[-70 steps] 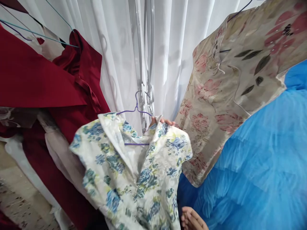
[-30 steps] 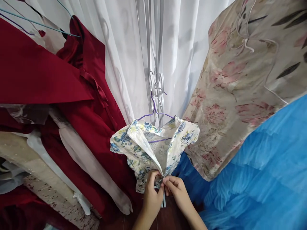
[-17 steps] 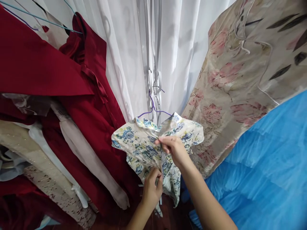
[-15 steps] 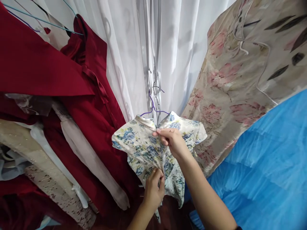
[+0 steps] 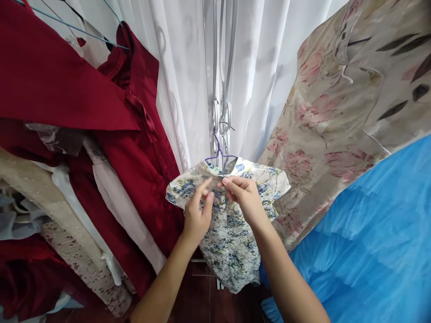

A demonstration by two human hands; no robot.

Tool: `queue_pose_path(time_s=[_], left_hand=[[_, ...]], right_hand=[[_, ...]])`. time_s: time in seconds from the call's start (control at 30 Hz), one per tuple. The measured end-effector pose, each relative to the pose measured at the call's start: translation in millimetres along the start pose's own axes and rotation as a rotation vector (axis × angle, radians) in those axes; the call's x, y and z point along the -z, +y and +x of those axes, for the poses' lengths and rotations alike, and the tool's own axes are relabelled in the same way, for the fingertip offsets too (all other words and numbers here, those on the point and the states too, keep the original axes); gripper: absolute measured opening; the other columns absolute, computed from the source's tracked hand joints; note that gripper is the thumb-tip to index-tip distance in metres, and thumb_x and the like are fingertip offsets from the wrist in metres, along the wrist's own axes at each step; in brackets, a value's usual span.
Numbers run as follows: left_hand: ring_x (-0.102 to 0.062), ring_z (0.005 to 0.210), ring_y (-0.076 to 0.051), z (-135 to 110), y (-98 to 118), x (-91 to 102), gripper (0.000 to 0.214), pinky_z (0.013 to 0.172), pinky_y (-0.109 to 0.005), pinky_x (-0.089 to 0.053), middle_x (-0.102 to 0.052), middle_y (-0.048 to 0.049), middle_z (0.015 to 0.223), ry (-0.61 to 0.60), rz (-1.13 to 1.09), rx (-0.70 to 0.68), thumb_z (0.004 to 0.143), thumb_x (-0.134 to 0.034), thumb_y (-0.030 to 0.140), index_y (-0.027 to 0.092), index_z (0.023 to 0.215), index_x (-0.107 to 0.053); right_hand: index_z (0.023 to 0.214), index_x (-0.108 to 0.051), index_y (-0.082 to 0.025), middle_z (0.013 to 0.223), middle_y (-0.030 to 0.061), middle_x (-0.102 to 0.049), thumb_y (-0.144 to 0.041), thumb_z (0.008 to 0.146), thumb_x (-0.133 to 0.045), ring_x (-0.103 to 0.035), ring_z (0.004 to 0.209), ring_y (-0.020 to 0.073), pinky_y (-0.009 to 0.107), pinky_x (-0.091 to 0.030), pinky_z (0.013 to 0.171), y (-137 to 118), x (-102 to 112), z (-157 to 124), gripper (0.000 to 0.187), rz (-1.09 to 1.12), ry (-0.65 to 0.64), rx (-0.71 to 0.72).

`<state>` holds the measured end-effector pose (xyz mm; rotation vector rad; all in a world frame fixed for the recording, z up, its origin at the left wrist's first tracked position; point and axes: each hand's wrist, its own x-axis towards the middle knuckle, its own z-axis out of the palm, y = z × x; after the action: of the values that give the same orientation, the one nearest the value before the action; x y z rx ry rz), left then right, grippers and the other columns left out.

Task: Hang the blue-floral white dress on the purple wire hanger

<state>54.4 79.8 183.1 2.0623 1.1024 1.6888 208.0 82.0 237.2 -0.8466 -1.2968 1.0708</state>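
A small white dress (image 5: 240, 251) with blue and green floral print hangs on a purple wire hanger (image 5: 219, 150). A seam runs down its middle from the neckline. Thumb and forefinger of my right hand (image 5: 245, 193) are pinched at the top of that seam, just below the hanger; whatever small part they grip cannot be made out, so I see only the dress's neck edge there. My left hand (image 5: 198, 211) is raised in front of the left half of the dress, close to the neckline, its thumb and fingers apart and holding nothing visible.
Dark red garments (image 5: 141, 130) hang at the left, beside beige and white ones. At the right are a floral beige gown (image 5: 303, 143) and a blue tulle skirt (image 5: 373, 224). Behind the dress stand a white metal rack (image 5: 222, 58) and a white curtain (image 5: 259, 67). Dark tiles (image 5: 202, 296) cover the floor.
My left hand has let go of the seam lower down and moved up to the neckline, fingers spreading. My right hand stays at the neckline. The dress now hangs straighter.
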Motion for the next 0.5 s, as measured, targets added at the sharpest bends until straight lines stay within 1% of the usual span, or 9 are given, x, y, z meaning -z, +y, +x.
queue_pose_path(time_s=[0.03,0.1,0.17,0.2,0.23,0.3,0.37,0.43,0.5], left_hand=[[-0.062,0.088,-0.019,20,6,2.8,0.035,0.088,-0.031,-0.046,-0.066,-0.0045,0.095,-0.031,0.045,-0.072,0.101,-0.048,0.026,0.023,0.135,-0.055],[-0.062,0.090,-0.020,51,16,4.7,0.027,0.087,-0.032,-0.045,-0.067,-0.0055,0.097,-0.127,0.176,-0.193,0.102,-0.046,0.027,0.022,0.121,-0.064],[-0.061,0.089,-0.020,69,23,4.8,0.025,0.086,-0.033,-0.044,-0.066,-0.0056,0.093,-0.190,0.281,-0.275,0.102,-0.045,0.028,0.019,0.103,-0.068],[-0.060,0.088,-0.020,74,25,5.9,0.025,0.086,-0.033,-0.043,-0.066,-0.0054,0.091,-0.185,0.298,-0.298,0.102,-0.045,0.029,0.019,0.096,-0.067],[-0.059,0.088,-0.020,79,26,8.5,0.025,0.085,-0.033,-0.043,-0.065,-0.0052,0.089,-0.150,0.288,-0.304,0.102,-0.046,0.029,0.018,0.093,-0.066],[-0.059,0.086,-0.018,88,19,19.9,0.024,0.082,-0.030,-0.044,-0.064,-0.0044,0.087,0.007,0.192,-0.249,0.102,-0.047,0.031,0.017,0.091,-0.064],[-0.058,0.080,-0.015,97,1,39.1,0.023,0.076,-0.025,-0.044,-0.062,-0.0024,0.083,0.237,0.019,-0.121,0.100,-0.051,0.033,0.016,0.091,-0.063],[-0.056,0.072,-0.012,103,-29,60.9,0.021,0.071,-0.021,-0.044,-0.058,0.0004,0.077,0.462,-0.226,0.060,0.096,-0.058,0.033,0.016,0.086,-0.062],[-0.053,0.065,-0.010,100,-62,77.2,0.021,0.069,-0.020,-0.044,-0.054,0.0031,0.069,0.606,-0.527,0.317,0.091,-0.064,0.031,0.016,0.077,-0.057]], right_hand=[[0.075,-0.072,-0.015,0.044,-0.0061,-0.042,-0.041,0.087,-0.064,-0.032,0.042,0.0087,0.026,-0.020,0.048,0,0,0,0.031,-0.004,-0.002,0.013],[0.073,-0.071,-0.015,0.046,-0.0070,-0.036,-0.041,0.087,-0.064,-0.027,0.044,0.0082,0.026,-0.018,0.048,4,0,3,0.031,-0.001,0.006,0.041],[0.072,-0.070,-0.015,0.049,-0.0072,-0.033,-0.043,0.086,-0.064,-0.025,0.046,0.0083,0.026,-0.016,0.048,15,0,7,0.032,0.004,0.019,0.043],[0.072,-0.070,-0.015,0.049,-0.0072,-0.032,-0.043,0.086,-0.064,-0.024,0.046,0.0084,0.026,-0.015,0.048,23,1,9,0.032,-0.003,0.020,0.026],[0.071,-0.069,-0.015,0.048,-0.0073,-0.032,-0.044,0.085,-0.064,-0.024,0.046,0.0085,0.026,-0.014,0.047,32,1,11,0.033,-0.016,0.017,0.000],[0.067,-0.069,-0.015,0.046,-0.0075,-0.031,-0.045,0.083,-0.065,-0.022,0.045,0.0085,0.027,-0.012,0.047,51,3,11,0.034,-0.044,0.001,-0.065],[0.064,-0.068,-0.015,0.044,-0.0078,-0.030,-0.044,0.080,-0.066,-0.021,0.045,0.0084,0.027,-0.011,0.047,68,6,6,0.034,-0.048,-0.010,-0.116],[0.063,-0.068,-0.015,0.044,-0.0083,-0.028,-0.044,0.079,-0.066,-0.019,0.045,0.0082,0.028,-0.010,0.047,78,8,-2,0.034,-0.023,-0.026,-0.156],[0.063,-0.068,-0.015,0.044,-0.0085,-0.026,-0.043,0.080,-0.066,-0.018,0.045,0.0080,0.028,-0.010,0.048,82,7,-12,0.033,0.009,-0.054,-0.183]])
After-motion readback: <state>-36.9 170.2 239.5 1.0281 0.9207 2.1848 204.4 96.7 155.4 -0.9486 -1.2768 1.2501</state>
